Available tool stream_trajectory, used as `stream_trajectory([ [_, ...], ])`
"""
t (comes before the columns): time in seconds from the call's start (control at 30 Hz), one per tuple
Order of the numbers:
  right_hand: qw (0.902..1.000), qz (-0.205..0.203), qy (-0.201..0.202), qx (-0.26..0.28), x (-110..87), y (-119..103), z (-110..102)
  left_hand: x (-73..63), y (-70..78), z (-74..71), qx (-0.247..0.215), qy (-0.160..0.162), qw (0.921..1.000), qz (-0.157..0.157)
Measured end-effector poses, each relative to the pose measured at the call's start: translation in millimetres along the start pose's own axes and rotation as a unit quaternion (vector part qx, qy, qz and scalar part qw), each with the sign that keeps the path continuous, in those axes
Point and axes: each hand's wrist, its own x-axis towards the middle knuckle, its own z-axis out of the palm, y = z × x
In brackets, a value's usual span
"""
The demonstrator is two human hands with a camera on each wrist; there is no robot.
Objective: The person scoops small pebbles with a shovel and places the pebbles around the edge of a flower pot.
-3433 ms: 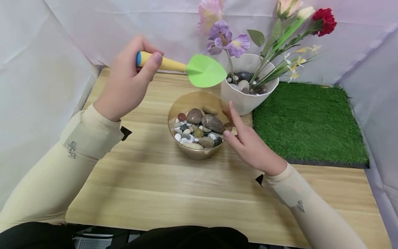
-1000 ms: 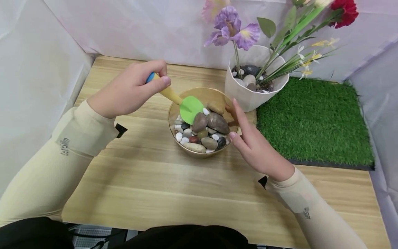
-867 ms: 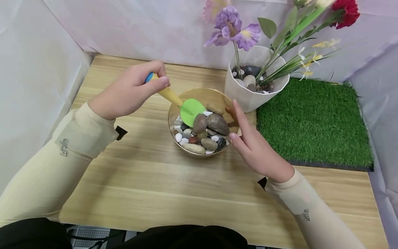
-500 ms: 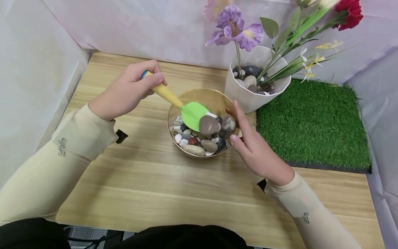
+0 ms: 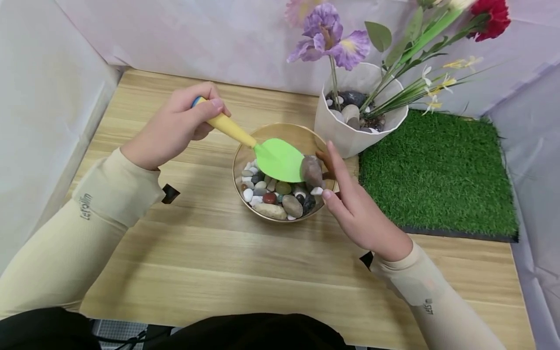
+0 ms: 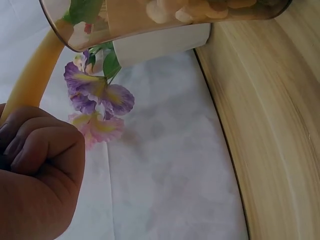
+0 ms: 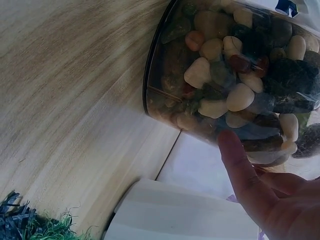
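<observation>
My left hand grips the yellow handle of a small toy trowel, whose green blade reaches into a clear amber bowl. A grey-brown stone lies against the blade's tip at the bowl's right side. Several pebbles in white, grey and brown fill the bowl. In the left wrist view, curled fingers wrap the handle. My right hand rests against the bowl's right side, index finger and thumb extended. In the right wrist view a fingertip touches the bowl wall.
Behind the bowl stands a white pot holding stones and artificial flowers, including a purple iris. A green turf mat lies to the right on the wooden table. White cloth walls stand around it.
The trowel came down from above into the bowl, then its blade moved right, pushing the grey-brown stone toward the right side. My right hand has stayed at the bowl.
</observation>
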Motion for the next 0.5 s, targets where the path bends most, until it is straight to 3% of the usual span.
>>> stream_trajectory([
  [0.23, 1.0000, 0.004, 0.003, 0.003, -1.0, 1.1, 0.6, 0.6, 0.4, -0.3, -0.003, 0.003, 1.0000, -0.004],
  [0.5, 0.9999, 0.005, 0.001, 0.009, 0.4, 0.8, 1.3, 0.3, 0.2, -0.7, -0.047, 0.021, 0.9987, -0.004],
])
